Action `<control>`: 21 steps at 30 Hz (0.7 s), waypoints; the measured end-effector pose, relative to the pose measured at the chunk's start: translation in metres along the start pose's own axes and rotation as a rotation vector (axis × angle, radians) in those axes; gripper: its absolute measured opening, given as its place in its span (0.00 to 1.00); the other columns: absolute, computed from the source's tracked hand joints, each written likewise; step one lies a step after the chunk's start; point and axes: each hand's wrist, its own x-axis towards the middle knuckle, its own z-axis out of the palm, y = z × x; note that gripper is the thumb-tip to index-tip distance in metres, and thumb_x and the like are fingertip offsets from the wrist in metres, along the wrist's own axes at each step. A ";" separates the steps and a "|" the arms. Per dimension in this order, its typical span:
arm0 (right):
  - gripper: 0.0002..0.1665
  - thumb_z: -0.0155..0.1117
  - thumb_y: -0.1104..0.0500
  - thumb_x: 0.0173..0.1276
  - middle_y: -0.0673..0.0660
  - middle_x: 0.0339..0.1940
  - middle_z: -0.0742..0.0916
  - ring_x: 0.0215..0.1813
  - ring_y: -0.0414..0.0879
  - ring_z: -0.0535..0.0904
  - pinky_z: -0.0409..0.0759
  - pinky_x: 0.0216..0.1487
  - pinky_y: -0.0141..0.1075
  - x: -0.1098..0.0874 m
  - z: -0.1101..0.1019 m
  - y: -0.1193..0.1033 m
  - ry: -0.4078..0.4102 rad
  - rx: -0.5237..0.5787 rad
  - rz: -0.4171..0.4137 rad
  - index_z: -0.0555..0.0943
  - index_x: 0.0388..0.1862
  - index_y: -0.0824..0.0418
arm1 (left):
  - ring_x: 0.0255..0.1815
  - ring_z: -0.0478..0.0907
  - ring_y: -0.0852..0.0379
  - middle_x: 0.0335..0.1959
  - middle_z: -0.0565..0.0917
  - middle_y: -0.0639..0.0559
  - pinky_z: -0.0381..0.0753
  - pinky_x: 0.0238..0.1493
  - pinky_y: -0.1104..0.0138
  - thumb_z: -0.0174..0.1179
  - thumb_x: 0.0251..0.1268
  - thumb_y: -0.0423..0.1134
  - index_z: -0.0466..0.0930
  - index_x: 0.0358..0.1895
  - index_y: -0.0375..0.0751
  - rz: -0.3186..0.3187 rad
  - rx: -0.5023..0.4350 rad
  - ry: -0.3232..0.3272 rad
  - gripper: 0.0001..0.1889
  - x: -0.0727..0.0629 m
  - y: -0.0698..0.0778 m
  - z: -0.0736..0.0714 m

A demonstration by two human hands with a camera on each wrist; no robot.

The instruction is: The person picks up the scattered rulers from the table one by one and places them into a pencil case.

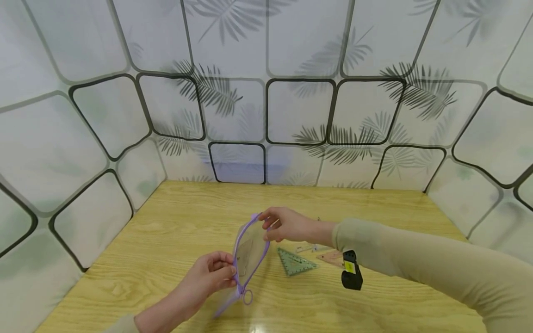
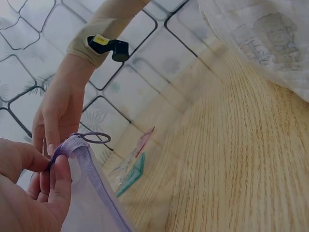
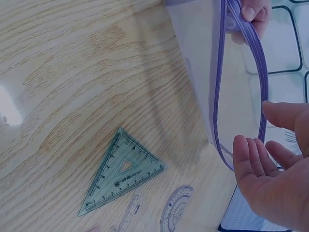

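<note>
A see-through zip pouch (image 1: pixel 238 240) with purple zipper edges is held up over the table, its mouth spread apart. My left hand (image 1: pixel 210 274) pinches the zipper edge near the end where a purple pull ring (image 1: pixel 248 297) hangs. At the far end my right hand (image 1: pixel 287 224) holds the rim, thumb against one zipper edge and fingers at the opening in the right wrist view. A faint triangular outline shows through the pouch wall. Right of the pouch lies a green triangular set square (image 1: pixel 294 262), with a clear protractor (image 3: pixel 176 208) and a clear ruler (image 3: pixel 129 212) close by.
A pinkish set square (image 1: pixel 331 258) lies under the right forearm on the wood-grain table (image 1: pixel 166 231). A black wrist camera (image 1: pixel 351 273) hangs off the right sleeve. Patterned wall panels (image 1: pixel 300 111) enclose the table at the back and sides.
</note>
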 end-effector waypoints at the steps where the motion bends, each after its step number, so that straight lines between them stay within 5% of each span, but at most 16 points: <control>1: 0.31 0.65 0.65 0.67 0.63 0.57 0.80 0.56 0.52 0.81 0.86 0.47 0.42 0.000 0.000 0.000 0.002 -0.002 -0.003 0.69 0.68 0.66 | 0.38 0.78 0.61 0.35 0.78 0.54 0.86 0.44 0.72 0.56 0.69 0.32 0.69 0.51 0.27 -0.004 -0.001 -0.001 0.14 0.000 0.000 0.000; 6: 0.32 0.65 0.64 0.67 0.63 0.58 0.79 0.57 0.52 0.81 0.85 0.50 0.47 -0.002 -0.002 0.002 -0.001 -0.006 -0.010 0.69 0.69 0.65 | 0.38 0.78 0.61 0.35 0.78 0.54 0.86 0.44 0.71 0.57 0.70 0.33 0.68 0.51 0.28 -0.018 -0.006 -0.010 0.14 0.000 0.001 -0.001; 21: 0.34 0.66 0.62 0.67 0.64 0.63 0.78 0.63 0.58 0.77 0.85 0.57 0.39 -0.002 -0.009 0.011 -0.033 -0.100 -0.105 0.67 0.71 0.64 | 0.39 0.78 0.61 0.36 0.78 0.53 0.86 0.45 0.72 0.56 0.70 0.33 0.67 0.53 0.26 -0.019 -0.012 -0.012 0.15 0.000 0.000 -0.002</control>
